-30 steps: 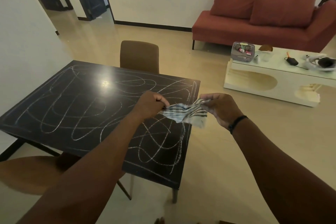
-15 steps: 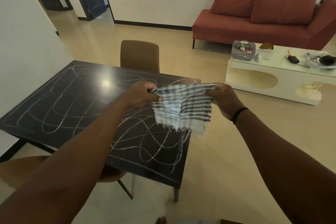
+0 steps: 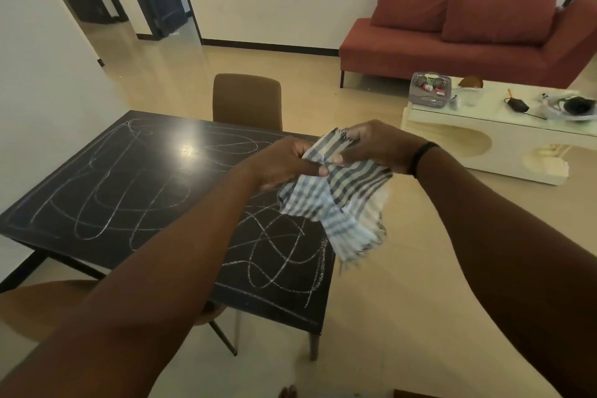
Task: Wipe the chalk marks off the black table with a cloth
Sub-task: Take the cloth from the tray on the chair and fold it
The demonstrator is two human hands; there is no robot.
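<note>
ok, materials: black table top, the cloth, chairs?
Black table: hard, smooth, semi-gloss top, since it mirrors a ceiling light; could be lacquered board, glass or stone. Cloth: thin woven fabric, probably cotton, blue-and-white striped, limp with a frayed fringe, held by left hand and right hand. Far chair: matte brown upholstery, likely fabric or faux leather.

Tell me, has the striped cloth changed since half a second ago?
Yes. The striped cloth, then stretched flat between the hands, is now gathered and hanging lower past the black table's right edge, gripped by the left hand and right hand.
</note>
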